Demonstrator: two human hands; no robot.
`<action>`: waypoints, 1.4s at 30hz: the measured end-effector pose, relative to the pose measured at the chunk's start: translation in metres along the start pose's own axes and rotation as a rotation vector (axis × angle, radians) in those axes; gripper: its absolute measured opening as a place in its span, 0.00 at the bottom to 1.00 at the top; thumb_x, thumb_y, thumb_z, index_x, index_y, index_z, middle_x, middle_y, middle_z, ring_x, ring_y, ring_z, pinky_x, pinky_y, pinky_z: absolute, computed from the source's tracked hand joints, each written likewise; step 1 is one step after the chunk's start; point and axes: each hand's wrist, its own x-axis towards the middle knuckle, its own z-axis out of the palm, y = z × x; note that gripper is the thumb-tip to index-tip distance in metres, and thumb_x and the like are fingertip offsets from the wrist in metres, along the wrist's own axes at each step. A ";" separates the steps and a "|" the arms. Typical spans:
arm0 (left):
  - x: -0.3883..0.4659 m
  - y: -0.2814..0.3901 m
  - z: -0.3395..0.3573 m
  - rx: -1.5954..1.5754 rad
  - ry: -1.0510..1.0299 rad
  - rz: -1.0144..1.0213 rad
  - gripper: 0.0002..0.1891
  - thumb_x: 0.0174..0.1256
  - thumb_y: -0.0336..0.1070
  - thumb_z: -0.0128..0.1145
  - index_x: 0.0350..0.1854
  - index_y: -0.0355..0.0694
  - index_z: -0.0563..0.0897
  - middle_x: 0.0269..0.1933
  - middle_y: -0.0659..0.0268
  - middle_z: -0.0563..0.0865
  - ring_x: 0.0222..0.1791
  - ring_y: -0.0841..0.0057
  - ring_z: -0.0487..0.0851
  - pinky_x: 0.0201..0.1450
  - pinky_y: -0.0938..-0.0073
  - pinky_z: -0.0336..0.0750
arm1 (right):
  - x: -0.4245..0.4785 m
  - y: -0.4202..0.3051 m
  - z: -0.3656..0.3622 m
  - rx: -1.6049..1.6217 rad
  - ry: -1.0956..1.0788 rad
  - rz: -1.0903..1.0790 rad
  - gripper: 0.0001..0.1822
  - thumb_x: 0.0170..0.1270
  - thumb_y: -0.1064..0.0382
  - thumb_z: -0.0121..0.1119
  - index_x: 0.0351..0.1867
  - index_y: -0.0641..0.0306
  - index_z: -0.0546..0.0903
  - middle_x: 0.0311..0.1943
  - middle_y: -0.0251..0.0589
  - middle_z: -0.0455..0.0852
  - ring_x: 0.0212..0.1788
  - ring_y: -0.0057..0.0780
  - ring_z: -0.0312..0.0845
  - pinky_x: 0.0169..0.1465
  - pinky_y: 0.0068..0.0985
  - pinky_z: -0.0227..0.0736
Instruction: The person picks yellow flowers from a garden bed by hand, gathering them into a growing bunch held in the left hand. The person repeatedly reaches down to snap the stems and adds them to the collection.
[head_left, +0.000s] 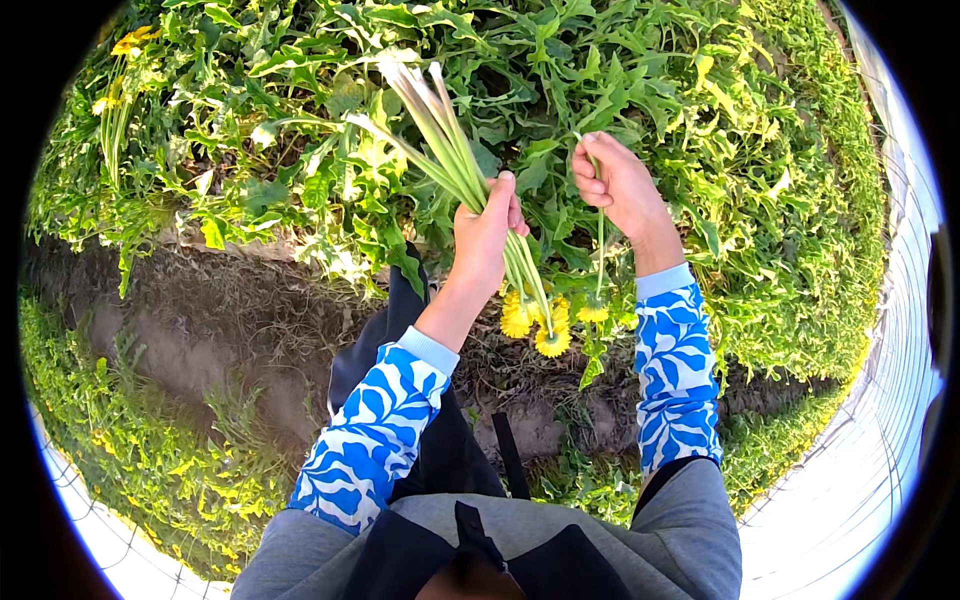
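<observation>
My left hand (487, 232) is closed around a bunch of long green flower stems (469, 169). Their pale cut or pulled ends point up and away from me, and the yellow flower heads (553, 337) hang down below the hand. To the right of it, my right hand (615, 180) pinches a single flower stem (601, 247) near its top end. That stem's yellow flower head (592, 313) hangs downward, beside the bunch but a little apart from it. Both forearms wear blue and white patterned sleeves.
A dense bed of leafy green plants (540, 97) spreads before me. More yellow flowers on upright stems (112, 127) stand at the far left. A bare soil furrow (202, 352) crosses under my legs, with another green row (165, 480) behind. White sheeting (840, 480) borders the right.
</observation>
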 end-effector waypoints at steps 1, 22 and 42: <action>-0.001 -0.003 0.002 0.024 -0.059 0.000 0.14 0.69 0.41 0.54 0.25 0.42 0.70 0.19 0.71 0.69 0.20 0.79 0.69 0.27 0.74 0.69 | -0.012 0.003 -0.001 0.077 -0.062 0.003 0.07 0.70 0.60 0.50 0.35 0.59 0.70 0.25 0.28 0.69 0.23 0.14 0.62 0.19 0.12 0.51; -0.131 -0.008 0.054 0.156 -0.421 -0.191 0.08 0.67 0.35 0.54 0.45 0.39 0.79 0.35 0.66 0.81 0.31 0.77 0.78 0.29 0.76 0.73 | -0.191 0.081 0.055 0.367 0.304 -0.418 0.03 0.65 0.69 0.56 0.37 0.63 0.80 0.34 0.35 0.83 0.31 0.19 0.75 0.32 0.17 0.71; -0.288 -0.053 0.098 0.068 -0.684 -0.383 0.10 0.64 0.34 0.56 0.46 0.40 0.77 0.35 0.59 0.84 0.44 0.61 0.82 0.51 0.60 0.78 | -0.395 0.207 0.015 -0.763 0.714 -0.559 0.16 0.60 0.53 0.61 0.42 0.60 0.78 0.26 0.48 0.83 0.32 0.48 0.81 0.35 0.39 0.73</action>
